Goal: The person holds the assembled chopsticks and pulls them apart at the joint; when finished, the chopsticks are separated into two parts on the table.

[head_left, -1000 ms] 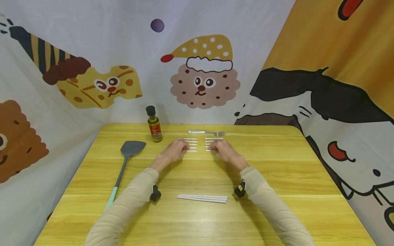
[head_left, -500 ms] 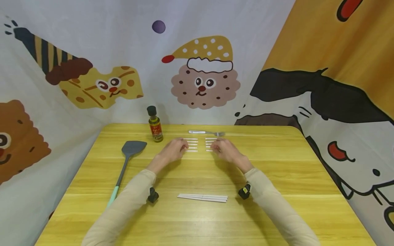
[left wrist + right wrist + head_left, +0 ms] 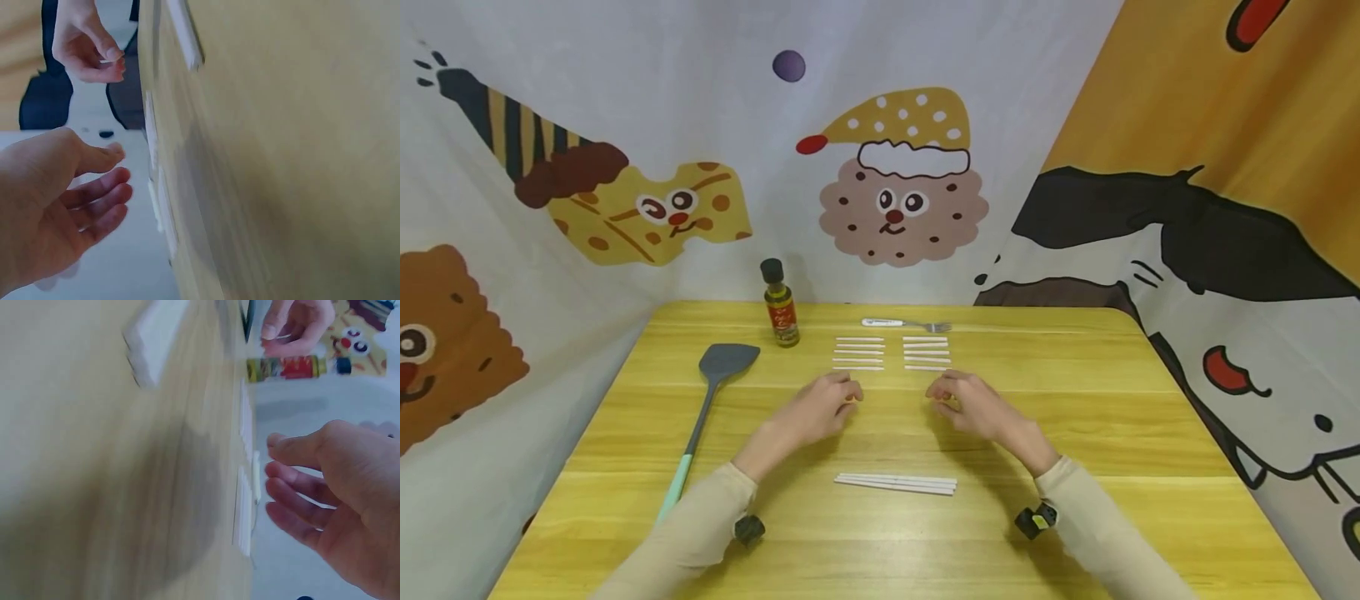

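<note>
Two columns of short white sticks lie in neat parallel rows toward the back of the table, the left column (image 3: pixel 858 352) and the right column (image 3: pixel 927 352) side by side with a gap between them. My left hand (image 3: pixel 808 410) hovers just in front of the left column, its fingers loosely bent and holding nothing. Mirroring it, my right hand (image 3: pixel 985 408) is in front of the right column, also with relaxed fingers around nothing. Both wrist views show air between thumb and fingers. Closer to me, several longer white sticks (image 3: pixel 897 482) lie together in a flat bundle.
Behind the columns lies a fork (image 3: pixel 883 322) with a white handle. A bottle (image 3: pixel 783 317) with a dark cap and red label stands at back left. A grey spatula (image 3: pixel 727 360) with a mint handle lies along the left side, partly behind my left sleeve. A printed curtain hangs behind the table.
Both hands have left the short sticks and drawn back toward me, the right also moving outward. The two columns, earlier partly covered by the fingers, now show fully.
</note>
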`<state>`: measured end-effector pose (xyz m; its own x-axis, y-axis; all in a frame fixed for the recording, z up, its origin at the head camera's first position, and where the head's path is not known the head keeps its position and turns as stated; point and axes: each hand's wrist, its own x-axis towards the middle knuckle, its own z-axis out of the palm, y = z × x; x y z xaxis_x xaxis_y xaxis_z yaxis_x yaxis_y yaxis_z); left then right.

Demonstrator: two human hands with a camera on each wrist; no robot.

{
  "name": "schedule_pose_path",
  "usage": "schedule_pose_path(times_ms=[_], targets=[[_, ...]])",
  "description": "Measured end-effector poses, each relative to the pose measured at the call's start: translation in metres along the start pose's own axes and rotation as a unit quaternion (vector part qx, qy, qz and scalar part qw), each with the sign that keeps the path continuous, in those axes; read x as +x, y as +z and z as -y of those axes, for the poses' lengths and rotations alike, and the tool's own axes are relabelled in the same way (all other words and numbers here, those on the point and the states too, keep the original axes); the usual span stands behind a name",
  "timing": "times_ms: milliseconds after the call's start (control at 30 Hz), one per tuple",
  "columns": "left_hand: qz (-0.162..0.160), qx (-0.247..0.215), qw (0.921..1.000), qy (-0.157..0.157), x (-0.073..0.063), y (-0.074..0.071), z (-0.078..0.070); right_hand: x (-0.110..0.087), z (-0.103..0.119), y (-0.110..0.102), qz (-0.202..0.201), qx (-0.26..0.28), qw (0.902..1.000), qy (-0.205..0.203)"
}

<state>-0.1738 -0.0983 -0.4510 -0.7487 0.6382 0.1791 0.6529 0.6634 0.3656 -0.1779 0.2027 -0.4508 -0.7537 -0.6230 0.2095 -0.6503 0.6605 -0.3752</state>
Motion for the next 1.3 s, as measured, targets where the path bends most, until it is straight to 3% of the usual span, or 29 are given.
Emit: schedule_pose_path(times_ms=[200, 367, 500, 800, 1033, 1300], targets=[[0.076, -0.026, 0.9968, 0.0, -0.02, 0.004, -0.025, -0.025, 0.027, 0.003, 0.047, 0.022, 0.9986, 0.005], [0.114, -0.031, 0.993, 0.006, -0.031, 0.011, -0.04, -0.036, 0.045, 0.008, 0.092, 0.061, 0.9939, 0.011], [0.118, -0.03, 0.9924, 0.011, -0.038, 0.017, -0.046, -0.04, 0.054, 0.017, 0.109, 0.083, 0.9906, 0.002], [0.127, -0.053, 0.9905, 0.001, -0.04, 0.024, -0.051, -0.041, 0.055, 0.038, 0.097, 0.131, 0.9866, -0.004], [0.105, -0.034, 0.9936, 0.024, -0.036, 0.027, -0.05, -0.038, 0.053, 0.042, 0.076, 0.123, 0.9894, -0.008], [0.114, -0.029, 0.993, 0.009, -0.032, 0.031, -0.049, -0.039, 0.052, 0.044, 0.078, 0.108, 0.9911, 0.008]])
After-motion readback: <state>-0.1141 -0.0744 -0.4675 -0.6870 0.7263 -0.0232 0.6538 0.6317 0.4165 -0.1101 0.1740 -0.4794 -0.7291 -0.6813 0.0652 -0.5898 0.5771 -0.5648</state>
